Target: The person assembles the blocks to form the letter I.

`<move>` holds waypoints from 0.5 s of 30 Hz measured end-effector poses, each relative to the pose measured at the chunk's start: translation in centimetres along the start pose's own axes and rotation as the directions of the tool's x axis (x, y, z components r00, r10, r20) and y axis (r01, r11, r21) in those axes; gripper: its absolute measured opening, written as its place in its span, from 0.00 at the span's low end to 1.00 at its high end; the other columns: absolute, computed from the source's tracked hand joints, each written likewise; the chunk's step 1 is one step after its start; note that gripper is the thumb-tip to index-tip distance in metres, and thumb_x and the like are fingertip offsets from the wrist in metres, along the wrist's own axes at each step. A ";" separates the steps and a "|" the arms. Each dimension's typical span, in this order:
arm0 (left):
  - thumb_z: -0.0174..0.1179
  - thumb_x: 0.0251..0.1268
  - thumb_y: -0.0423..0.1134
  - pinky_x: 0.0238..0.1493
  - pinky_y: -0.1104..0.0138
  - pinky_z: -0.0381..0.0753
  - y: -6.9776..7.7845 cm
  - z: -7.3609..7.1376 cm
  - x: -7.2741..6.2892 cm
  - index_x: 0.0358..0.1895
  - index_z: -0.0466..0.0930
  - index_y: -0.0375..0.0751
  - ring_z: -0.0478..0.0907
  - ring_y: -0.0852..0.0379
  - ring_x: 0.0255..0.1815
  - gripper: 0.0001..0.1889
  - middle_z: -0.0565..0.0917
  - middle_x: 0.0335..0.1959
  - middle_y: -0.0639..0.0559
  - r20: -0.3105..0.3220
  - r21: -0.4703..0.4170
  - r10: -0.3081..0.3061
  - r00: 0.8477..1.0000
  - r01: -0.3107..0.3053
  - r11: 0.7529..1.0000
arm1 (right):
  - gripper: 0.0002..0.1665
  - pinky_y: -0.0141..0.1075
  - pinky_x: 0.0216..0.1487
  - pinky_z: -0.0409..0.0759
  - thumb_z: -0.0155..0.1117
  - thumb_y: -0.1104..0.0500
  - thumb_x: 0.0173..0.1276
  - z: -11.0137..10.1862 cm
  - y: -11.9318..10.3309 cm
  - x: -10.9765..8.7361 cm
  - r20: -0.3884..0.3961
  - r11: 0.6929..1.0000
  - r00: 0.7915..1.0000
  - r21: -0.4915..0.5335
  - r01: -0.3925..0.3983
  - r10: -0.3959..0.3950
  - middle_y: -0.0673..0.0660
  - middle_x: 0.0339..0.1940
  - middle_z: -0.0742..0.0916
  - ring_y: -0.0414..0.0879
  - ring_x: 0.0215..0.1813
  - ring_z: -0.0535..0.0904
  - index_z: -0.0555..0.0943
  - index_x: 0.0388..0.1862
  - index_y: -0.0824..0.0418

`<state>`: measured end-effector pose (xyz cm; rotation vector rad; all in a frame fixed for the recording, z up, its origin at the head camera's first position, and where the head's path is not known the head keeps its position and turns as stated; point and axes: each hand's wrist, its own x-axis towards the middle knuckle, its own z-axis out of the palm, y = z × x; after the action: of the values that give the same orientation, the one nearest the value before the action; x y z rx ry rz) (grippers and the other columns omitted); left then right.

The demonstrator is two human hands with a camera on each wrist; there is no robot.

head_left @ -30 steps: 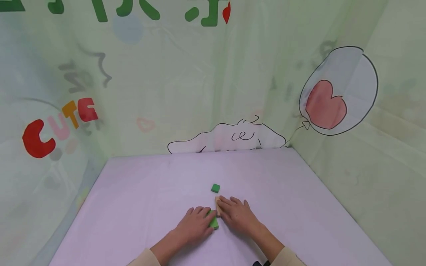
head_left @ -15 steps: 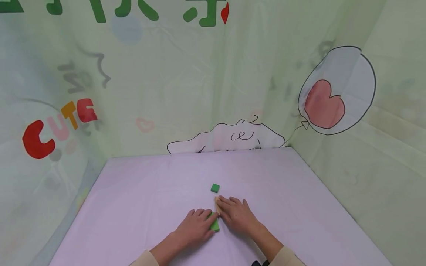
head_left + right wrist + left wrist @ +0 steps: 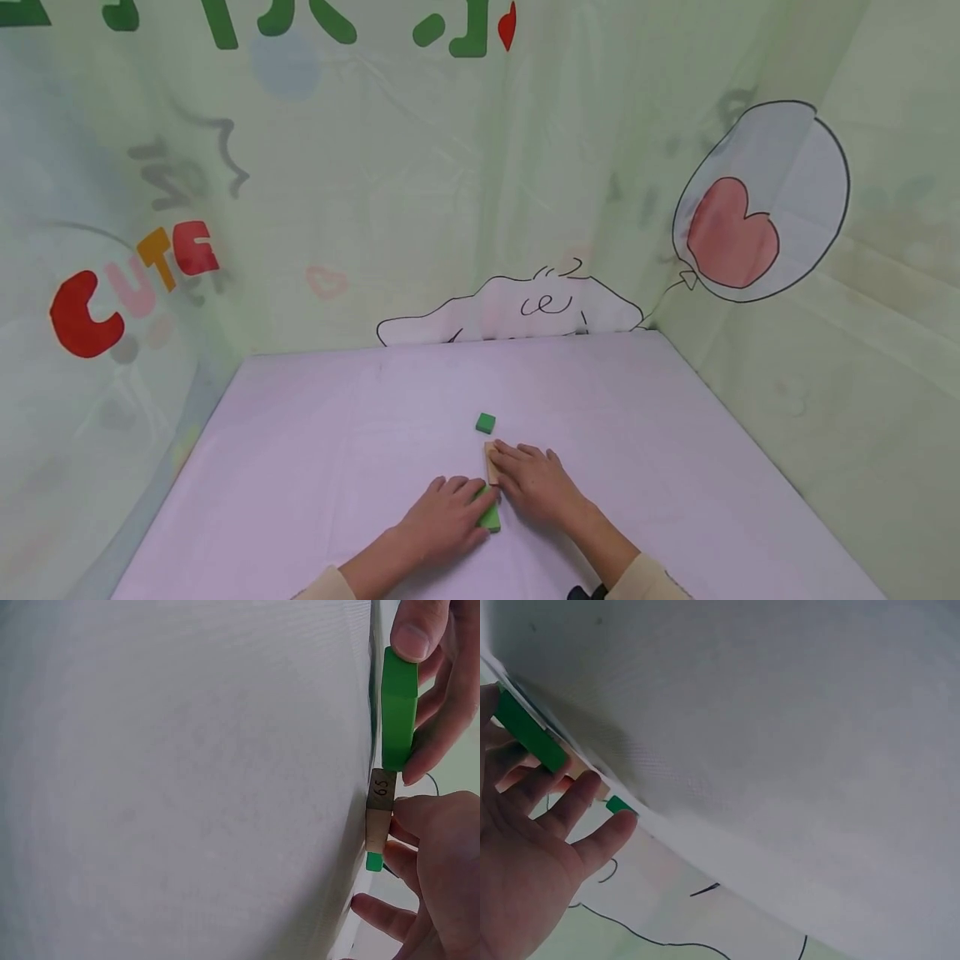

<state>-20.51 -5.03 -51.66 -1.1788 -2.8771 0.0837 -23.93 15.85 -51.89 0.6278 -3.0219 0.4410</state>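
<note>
Pale tablecloth (image 3: pixel 360 425) below, and the left hand (image 3: pixel 444 518) pinches the long green block (image 3: pixel 490 518) just nearside of the wooden block (image 3: pixel 491 473)! The right hand (image 3: pixel 542 487) touches that wood; gripping, can't tell. Light, level pressure should suit. Beyond the wooden block, a small green block (image 3: pixel 486 423); crowded fingers could snag.

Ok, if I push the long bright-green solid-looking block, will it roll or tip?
The long bright-green solid-looking block probably won't roll, since its sides are flat. Tipping seems unlikely, as it lies lengthwise on the pale tabletop. Its crisp edges suggest it's stiff.
</note>
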 end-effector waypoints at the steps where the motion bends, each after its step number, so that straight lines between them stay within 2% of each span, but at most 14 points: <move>1: 0.52 0.78 0.60 0.63 0.55 0.76 0.1 -0.1 0.0 0.78 0.66 0.60 0.73 0.54 0.69 0.29 0.74 0.72 0.57 -0.004 -0.001 0.005 1.000 -0.005 1.000 | 0.25 0.71 0.66 0.69 0.57 0.50 0.80 -0.1 0.0 0.0 -0.002 1.000 1.000 0.000 0.003 -0.003 0.51 0.76 0.78 0.64 0.72 0.76 0.78 0.72 0.52; 7: 0.52 0.78 0.60 0.64 0.55 0.76 0.4 -0.2 -0.1 0.77 0.67 0.60 0.74 0.55 0.69 0.29 0.74 0.73 0.58 -0.023 0.019 0.031 0.999 -0.031 0.999 | 0.25 0.66 0.64 0.73 0.57 0.51 0.80 0.0 0.0 0.1 -0.012 1.000 1.000 -0.003 0.019 -0.019 0.52 0.75 0.79 0.63 0.71 0.76 0.78 0.72 0.54; 15: 0.53 0.77 0.62 0.63 0.54 0.77 0.3 0.0 0.1 0.76 0.67 0.60 0.75 0.55 0.68 0.29 0.75 0.71 0.59 -0.071 0.101 0.046 0.996 -0.039 0.994 | 0.25 0.65 0.65 0.74 0.57 0.51 0.80 -0.1 0.0 0.2 -0.013 1.000 1.000 0.003 0.013 -0.013 0.52 0.75 0.79 0.63 0.71 0.76 0.79 0.71 0.54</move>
<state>-20.31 -4.75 -51.66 -1.1995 -2.7500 0.1784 -24.07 15.78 -51.81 0.6419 -3.0042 0.4479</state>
